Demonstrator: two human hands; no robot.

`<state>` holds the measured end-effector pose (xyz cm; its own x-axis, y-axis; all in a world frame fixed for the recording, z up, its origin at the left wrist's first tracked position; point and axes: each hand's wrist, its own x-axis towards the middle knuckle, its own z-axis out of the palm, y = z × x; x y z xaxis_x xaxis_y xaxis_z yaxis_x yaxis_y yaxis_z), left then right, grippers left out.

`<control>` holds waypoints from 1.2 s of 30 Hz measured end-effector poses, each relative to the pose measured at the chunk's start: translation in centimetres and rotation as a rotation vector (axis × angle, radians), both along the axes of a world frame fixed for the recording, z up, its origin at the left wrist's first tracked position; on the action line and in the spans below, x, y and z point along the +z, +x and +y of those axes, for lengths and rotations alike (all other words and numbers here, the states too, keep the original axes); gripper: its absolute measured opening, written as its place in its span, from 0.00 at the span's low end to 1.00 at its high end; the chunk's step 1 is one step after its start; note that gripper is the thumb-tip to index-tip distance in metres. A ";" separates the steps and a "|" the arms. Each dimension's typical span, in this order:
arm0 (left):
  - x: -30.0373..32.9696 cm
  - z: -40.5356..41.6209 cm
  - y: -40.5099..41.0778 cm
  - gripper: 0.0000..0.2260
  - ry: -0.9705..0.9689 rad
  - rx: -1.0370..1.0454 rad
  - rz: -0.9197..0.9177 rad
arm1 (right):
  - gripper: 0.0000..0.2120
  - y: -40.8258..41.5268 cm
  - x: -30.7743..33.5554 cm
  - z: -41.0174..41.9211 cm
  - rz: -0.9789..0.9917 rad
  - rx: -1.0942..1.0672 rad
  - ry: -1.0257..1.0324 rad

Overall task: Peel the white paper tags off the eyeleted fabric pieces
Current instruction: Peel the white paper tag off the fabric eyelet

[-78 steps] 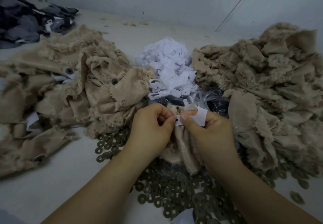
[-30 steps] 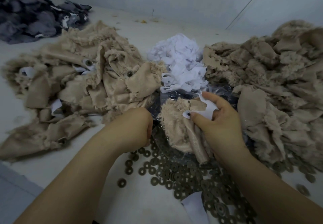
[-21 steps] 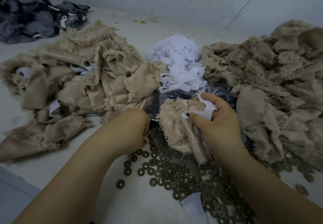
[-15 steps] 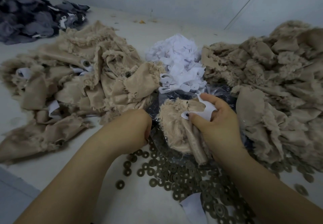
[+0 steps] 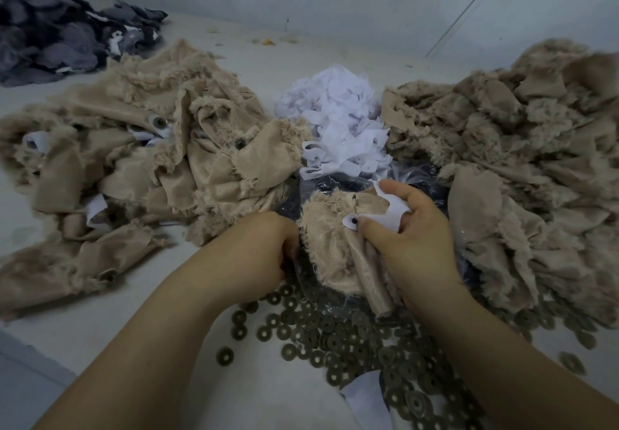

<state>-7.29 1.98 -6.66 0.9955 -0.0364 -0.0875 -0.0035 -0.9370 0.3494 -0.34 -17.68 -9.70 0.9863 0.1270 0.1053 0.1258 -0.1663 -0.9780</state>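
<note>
Two hands: right hand (image 5: 415, 238) pinches one tag (image 5: 385, 211) (white).

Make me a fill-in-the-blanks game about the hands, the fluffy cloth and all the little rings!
1. The right hand pinches a ____ paper tag on a beige fabric piece.
2. The peeled tags pile lies ____ the two fabric heaps.
3. The metal rings have a ____ in the middle.

Missing words: white; between; hole
</note>
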 end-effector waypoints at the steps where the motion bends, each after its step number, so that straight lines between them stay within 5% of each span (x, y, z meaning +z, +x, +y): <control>1: 0.0 0.0 0.0 0.13 -0.016 0.004 0.003 | 0.26 0.0 -0.1 0.0 -0.001 0.002 -0.001; 24: -0.8 -0.6 0.0 0.01 0.091 0.004 -0.057 | 0.24 0.1 -0.2 0.0 0.004 0.010 0.015; 36: -0.6 -0.7 -0.2 0.06 0.141 -0.023 -0.049 | 0.23 -0.1 -0.1 -0.2 -0.017 0.025 0.001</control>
<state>-7.45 1.23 -7.30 0.9977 -0.0505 -0.0446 -0.0399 -0.9763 0.2127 -0.43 -17.84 -9.85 0.9809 0.1519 0.1217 0.1462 -0.1619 -0.9759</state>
